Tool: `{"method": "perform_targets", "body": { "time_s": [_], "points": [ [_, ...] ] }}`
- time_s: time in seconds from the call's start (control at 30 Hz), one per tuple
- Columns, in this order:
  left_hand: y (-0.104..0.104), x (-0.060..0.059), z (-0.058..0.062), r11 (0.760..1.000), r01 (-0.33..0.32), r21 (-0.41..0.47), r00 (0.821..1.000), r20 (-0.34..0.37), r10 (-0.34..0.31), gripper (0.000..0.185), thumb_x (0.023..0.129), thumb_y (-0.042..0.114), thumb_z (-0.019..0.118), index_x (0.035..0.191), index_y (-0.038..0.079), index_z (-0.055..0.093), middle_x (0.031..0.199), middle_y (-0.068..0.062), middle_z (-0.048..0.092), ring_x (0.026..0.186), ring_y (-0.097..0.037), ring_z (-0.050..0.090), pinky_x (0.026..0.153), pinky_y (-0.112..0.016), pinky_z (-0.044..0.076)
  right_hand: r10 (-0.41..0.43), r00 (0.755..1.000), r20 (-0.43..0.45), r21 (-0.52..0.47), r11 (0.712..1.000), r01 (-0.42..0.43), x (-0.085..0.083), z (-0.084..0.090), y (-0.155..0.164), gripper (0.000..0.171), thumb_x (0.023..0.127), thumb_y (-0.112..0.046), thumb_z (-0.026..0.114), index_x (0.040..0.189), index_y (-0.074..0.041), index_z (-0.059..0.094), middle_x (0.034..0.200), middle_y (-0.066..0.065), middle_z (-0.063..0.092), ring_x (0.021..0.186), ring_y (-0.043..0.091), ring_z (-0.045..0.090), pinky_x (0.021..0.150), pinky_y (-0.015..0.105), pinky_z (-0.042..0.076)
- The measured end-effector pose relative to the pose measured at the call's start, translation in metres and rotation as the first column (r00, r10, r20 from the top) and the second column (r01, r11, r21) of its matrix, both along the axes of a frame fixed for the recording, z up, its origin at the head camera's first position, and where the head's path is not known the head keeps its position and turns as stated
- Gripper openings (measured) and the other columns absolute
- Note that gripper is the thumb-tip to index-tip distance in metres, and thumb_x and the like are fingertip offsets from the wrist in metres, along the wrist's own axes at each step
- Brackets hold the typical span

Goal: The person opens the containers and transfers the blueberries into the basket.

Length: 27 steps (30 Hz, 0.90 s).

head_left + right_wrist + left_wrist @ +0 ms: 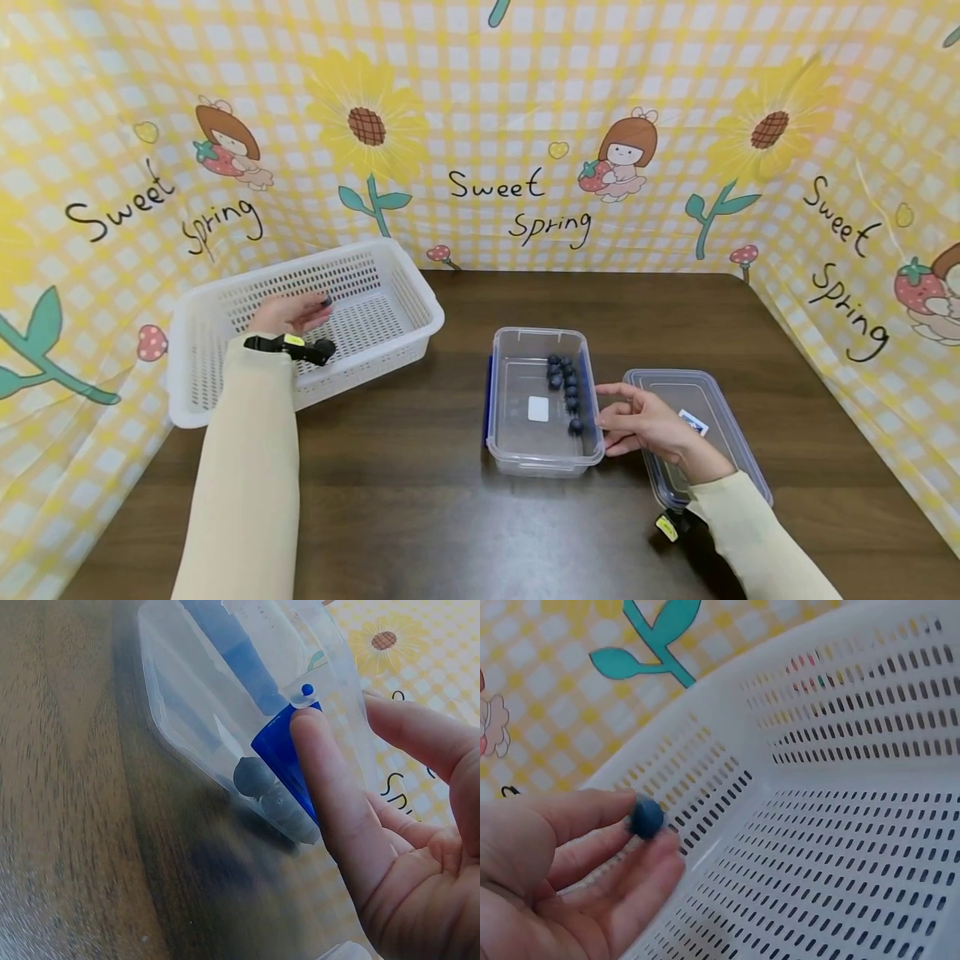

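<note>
My left hand (288,314) pinches one blueberry (646,817) between thumb and fingertips, above the floor of the white slotted basket (390,275). The berry is small, round and dark blue with a dull skin; being round, it shows no long axis that I can tell. It sits at the very tips of my fingers, clear of the basket's walls.

My right hand (645,422) is relaxed and spread, holding nothing; its straight fingertips (307,727) press against the blue clip (281,750) on the side wall of the clear plastic container (517,454). This container is a rectangle whose long axis runs away from me, towards the patterned backdrop (495,125). It stands on the dark wooden counter (420,517), to the right of the basket and well apart from it.

Inside the container a row of blueberries (566,387) lies along the wall nearest my right hand, the row following the container's long axis. A white label (538,408) lies on its floor.

The clear lid (708,400) lies flat just right of the container, partly under my right wrist, its long axis roughly parallel to the container's.
</note>
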<state>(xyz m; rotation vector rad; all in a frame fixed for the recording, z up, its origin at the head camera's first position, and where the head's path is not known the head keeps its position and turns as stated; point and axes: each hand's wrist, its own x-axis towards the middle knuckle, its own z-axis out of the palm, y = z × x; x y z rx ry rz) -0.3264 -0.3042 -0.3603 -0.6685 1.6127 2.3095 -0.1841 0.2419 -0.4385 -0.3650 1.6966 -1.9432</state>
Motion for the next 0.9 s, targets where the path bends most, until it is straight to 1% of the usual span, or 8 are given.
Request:
{"method": "perform_targets", "body": {
  "time_s": [0.03,0.13,0.23,0.3,0.4,0.53,0.63,0.9],
  "points": [
    [-0.001,0.0,-0.002,1.0,-0.012,-0.014,1.0,0.005,0.012,0.01,0.1,0.004,0.057,0.105,0.005,0.066,0.083,-0.006,0.066,0.079,-0.014,0.068,0.095,-0.026,0.054,-0.001,1.0,0.0,0.001,1.0,0.001,0.0,0.0,0.0,0.06,0.095,0.007,0.057,0.142,0.014,0.021,0.093,0.007,0.068,0.072,0.018,0.071,0.067,0.033,0.063],
    [-0.001,0.0,-0.005,0.998,-0.017,-0.056,1.0,-0.001,0.017,0.04,0.1,0.007,0.058,0.14,0.009,0.05,0.09,-0.005,0.062,0.082,-0.013,0.065,0.103,-0.028,0.047,-0.009,1.0,-0.003,0.005,1.0,0.009,0.0,0.0,0.0,0.061,0.095,0.007,0.057,0.143,0.014,0.019,0.093,0.006,0.068,0.072,0.018,0.071,0.066,0.033,0.063],
    [-0.001,0.0,-0.007,0.996,-0.02,-0.084,1.0,-0.006,0.019,0.059,0.101,0.007,0.056,0.155,0.008,0.03,0.09,-0.004,0.06,0.081,-0.012,0.065,0.106,-0.028,0.044,-0.014,1.0,-0.005,0.012,1.0,0.014,0.0,0.0,0.0,0.063,0.095,0.007,0.056,0.143,0.015,0.016,0.093,0.006,0.068,0.072,0.018,0.071,0.066,0.033,0.063],
    [0.0,-0.001,-0.007,0.994,-0.014,-0.104,1.0,0.0,0.014,0.059,0.102,0.008,0.054,0.155,0.007,0.029,0.093,-0.004,0.061,0.085,-0.012,0.065,0.106,-0.028,0.044,-0.013,1.0,-0.002,0.014,1.0,0.013,0.0,0.0,-0.001,0.064,0.095,0.007,0.057,0.144,0.015,0.016,0.093,0.006,0.068,0.072,0.019,0.071,0.066,0.033,0.063],
    [0.005,-0.001,-0.004,0.993,0.008,-0.118,1.0,0.013,-0.007,0.058,0.103,0.009,0.051,0.156,0.007,0.028,0.124,-0.015,0.061,0.109,-0.016,0.062,0.107,-0.027,0.043,-0.014,1.0,0.005,0.022,1.0,0.014,0.0,0.0,-0.001,0.064,0.095,0.006,0.057,0.144,0.015,0.016,0.093,0.007,0.067,0.072,0.019,0.071,0.067,0.034,0.063],
    [0.019,-0.004,0.008,0.987,0.102,-0.124,0.994,-0.031,-0.107,0.055,0.106,0.008,0.043,0.156,0.003,0.022,0.161,-0.014,0.026,0.142,-0.023,0.037,0.111,-0.028,0.039,-0.013,1.0,0.006,0.027,1.0,0.012,0.001,0.0,-0.002,0.063,0.095,0.007,0.056,0.144,0.015,0.016,0.093,0.006,0.067,0.072,0.018,0.07,0.066,0.034,0.063],
    [0.037,-0.007,0.02,0.975,0.185,-0.122,0.975,-0.098,-0.198,0.054,0.107,0.006,0.041,0.156,-0.001,0.02,0.162,-0.019,0.021,0.147,-0.028,0.027,0.115,-0.032,0.035,-0.012,1.0,0.001,0.026,1.0,0.012,0.001,0.001,-0.002,0.064,0.096,0.007,0.056,0.144,0.014,0.016,0.093,0.006,0.067,0.072,0.018,0.07,0.066,0.034,0.063],
    [0.102,-0.012,0.048,0.946,0.308,-0.106,0.93,-0.179,-0.322,0.044,0.102,0.003,0.053,0.145,-0.005,0.042,0.15,-0.024,0.039,0.138,-0.034,0.041,0.113,-0.039,0.04,-0.004,1.0,-0.002,0.011,1.0,0.004,0.001,0.001,-0.001,0.062,0.096,0.007,0.056,0.144,0.014,0.018,0.093,0.006,0.067,0.072,0.018,0.071,0.067,0.034,0.063]
  ]
}}
